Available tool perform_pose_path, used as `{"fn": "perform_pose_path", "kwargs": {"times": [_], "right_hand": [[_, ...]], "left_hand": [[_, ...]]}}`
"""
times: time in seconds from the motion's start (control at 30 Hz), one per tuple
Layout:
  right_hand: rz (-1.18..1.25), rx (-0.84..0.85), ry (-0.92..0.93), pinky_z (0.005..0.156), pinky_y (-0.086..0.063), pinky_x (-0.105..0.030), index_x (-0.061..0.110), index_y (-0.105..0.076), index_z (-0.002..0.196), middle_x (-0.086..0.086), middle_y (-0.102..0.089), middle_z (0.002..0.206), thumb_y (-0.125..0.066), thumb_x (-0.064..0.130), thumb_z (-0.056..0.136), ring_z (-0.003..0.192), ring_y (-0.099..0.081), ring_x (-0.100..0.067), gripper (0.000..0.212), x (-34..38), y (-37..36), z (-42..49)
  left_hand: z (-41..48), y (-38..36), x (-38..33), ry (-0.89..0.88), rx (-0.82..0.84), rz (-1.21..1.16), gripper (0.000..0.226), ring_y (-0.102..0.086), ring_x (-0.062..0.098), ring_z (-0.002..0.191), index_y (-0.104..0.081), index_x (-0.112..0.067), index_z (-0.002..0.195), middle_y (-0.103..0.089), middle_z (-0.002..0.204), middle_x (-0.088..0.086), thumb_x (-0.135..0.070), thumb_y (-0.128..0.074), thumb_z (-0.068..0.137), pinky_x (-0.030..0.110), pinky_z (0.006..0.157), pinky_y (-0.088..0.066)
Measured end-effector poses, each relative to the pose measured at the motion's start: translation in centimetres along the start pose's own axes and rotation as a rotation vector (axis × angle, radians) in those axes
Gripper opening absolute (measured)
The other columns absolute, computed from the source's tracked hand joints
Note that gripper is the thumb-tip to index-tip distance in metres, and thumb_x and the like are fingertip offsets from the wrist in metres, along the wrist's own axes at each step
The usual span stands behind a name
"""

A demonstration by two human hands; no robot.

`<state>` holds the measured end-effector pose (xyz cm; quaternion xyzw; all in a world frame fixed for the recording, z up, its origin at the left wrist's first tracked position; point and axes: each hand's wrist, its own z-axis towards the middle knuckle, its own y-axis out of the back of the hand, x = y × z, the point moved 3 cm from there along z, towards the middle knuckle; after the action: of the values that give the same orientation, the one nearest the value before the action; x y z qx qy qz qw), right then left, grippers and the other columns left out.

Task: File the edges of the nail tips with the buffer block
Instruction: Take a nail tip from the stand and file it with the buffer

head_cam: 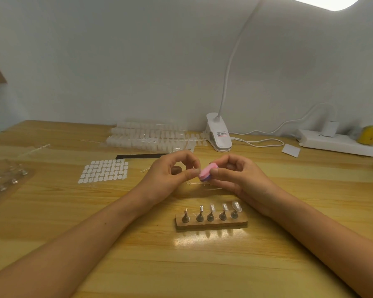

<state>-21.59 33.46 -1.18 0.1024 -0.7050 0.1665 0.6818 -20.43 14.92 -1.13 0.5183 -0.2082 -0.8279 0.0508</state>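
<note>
both hands are working: right hand is gripping the buffer block, slanting up-right; left hand is pinching a barely discernible nail tip at its lower-left end.

The wooden table bears a peg stand, sticker sheet, nail-tip strips, clip lamp and power strip.

Table: wood, varnished, glossy, lamp glare near the front edge. Buffer block: pink matt foam-like face, purple layer under. Stand: raw wood, rough edges; pegs dull grey metal. Nail tips: clear glossy plastic. Tip strips at the far edge: frosted plastic. Lamp clamp: smooth white plastic.
</note>
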Motion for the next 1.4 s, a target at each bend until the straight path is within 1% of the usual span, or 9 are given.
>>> {"fn": "perform_pose_path", "kwargs": {"times": [0.13, 0.53, 0.63, 0.77, 0.9, 1.03, 1.17, 1.3, 1.4], "right_hand": [[-0.185, 0.111, -0.007, 0.087, -0.06, -0.038, 0.003, -0.066, 0.1, -0.017, -0.073, 0.104, -0.079, 0.011, 0.075, 0.099, -0.073, -0.032, 0.03, 0.01, -0.65, -0.17], [-0.008, -0.014, -0.012, 0.081, -0.061, -0.03, 0.001, -0.064, 0.101, -0.018, -0.073, 0.104, -0.077, 0.012, 0.072, 0.098, -0.073, -0.029, 0.034, 0.08, -0.17, -0.08], [-0.185, 0.085, -0.012, 0.081, -0.061, -0.031, 0.004, -0.067, 0.099, -0.014, -0.074, 0.102, -0.079, 0.01, 0.076, 0.096, -0.074, -0.028, 0.027, 0.05, -0.77, -0.27], [-0.001, -0.015, -0.014, 0.083, -0.061, -0.032, 0.001, -0.064, 0.102, -0.02, -0.073, 0.105, -0.076, 0.009, 0.073, 0.098, -0.073, -0.03, 0.032, -0.01, -0.08, 0.01], [-0.248, 0.094, -0.021, 0.088, -0.06, -0.037, 0.004, -0.067, 0.099, -0.015, -0.074, 0.104, -0.079, 0.011, 0.075, 0.098, -0.073, -0.031, 0.028, 0.05, -0.84, -0.17], [0.057, -0.016, -0.018, 0.078, -0.061, -0.027, -0.001, -0.062, 0.104, -0.016, -0.075, 0.099, -0.074, 0.008, 0.072, 0.094, -0.074, -0.027, 0.035, 0.1, 0.01, -0.06], [-0.173, 0.065, -0.017, 0.085, -0.06, -0.033, 0.003, -0.065, 0.102, -0.015, -0.074, 0.103, -0.077, 0.011, 0.075, 0.097, -0.073, -0.028, 0.03, 0.04, -0.73, -0.24], [0.004, -0.017, -0.008, 0.083, -0.061, -0.031, 0.001, -0.063, 0.103, -0.019, -0.073, 0.105, -0.075, 0.009, 0.072, 0.099, -0.073, -0.03, 0.034, -0.08, -0.06, -0.01], [-0.144, 0.084, -0.03, 0.087, -0.06, -0.035, 0.002, -0.065, 0.102, -0.018, -0.073, 0.105, -0.078, 0.013, 0.073, 0.099, -0.073, -0.03, 0.033, 0.07, -0.61, -0.21]], "left_hand": [[0.0, -0.1, 0.01, -0.011, 0.008, -0.002, 0.005, -0.058, 0.011, 0.091, -0.066, -0.02, 0.086, -0.061, 0.085, -0.012, -0.016, -0.065, 0.089, 0.044, 0.085, -0.05], [-0.02, 0.01, 0.12, -0.007, -0.01, -0.034, 0.007, -0.057, 0.007, 0.09, -0.066, -0.023, 0.085, -0.06, 0.085, -0.014, -0.017, -0.065, 0.09, 0.04, 0.085, -0.049], [-0.02, 0.01, 0.07, -0.007, -0.009, -0.04, 0.005, -0.058, 0.013, 0.09, -0.066, -0.021, 0.086, -0.061, 0.085, -0.012, -0.018, -0.065, 0.089, 0.045, 0.085, -0.049], [-0.02, -0.05, 0.12, -0.003, 0.003, -0.021, 0.005, -0.058, 0.009, 0.092, -0.067, -0.023, 0.086, -0.061, 0.086, -0.013, -0.019, -0.066, 0.089, 0.042, 0.086, -0.05], [-0.03, 0.02, 0.18, 0.011, -0.014, -0.038, 0.006, -0.058, 0.008, 0.09, -0.067, -0.022, 0.085, -0.061, 0.085, -0.013, -0.018, -0.066, 0.089, 0.038, 0.084, -0.05], [-0.03, -0.13, 0.09, 0.012, 0.011, -0.031, 0.006, -0.058, 0.012, 0.09, -0.067, -0.026, 0.085, -0.062, 0.085, -0.012, -0.021, -0.067, 0.088, 0.037, 0.082, -0.05], [-0.03, -0.08, 0.01, 0.0, -0.002, -0.028, 0.005, -0.058, 0.015, 0.091, -0.067, -0.022, 0.085, -0.061, 0.086, -0.01, -0.018, -0.066, 0.089, 0.04, 0.082, -0.049], [-0.07, -0.12, -0.02, -0.004, 0.003, -0.019, 0.005, -0.058, 0.012, 0.09, -0.067, -0.022, 0.086, -0.062, 0.087, -0.009, -0.018, -0.066, 0.088, 0.039, 0.082, -0.05], [-0.09, -0.07, 0.05, -0.002, -0.004, -0.025, 0.005, -0.058, 0.013, 0.089, -0.067, -0.021, 0.086, -0.061, 0.087, -0.007, -0.017, -0.066, 0.089, 0.04, 0.08, -0.05]]}}
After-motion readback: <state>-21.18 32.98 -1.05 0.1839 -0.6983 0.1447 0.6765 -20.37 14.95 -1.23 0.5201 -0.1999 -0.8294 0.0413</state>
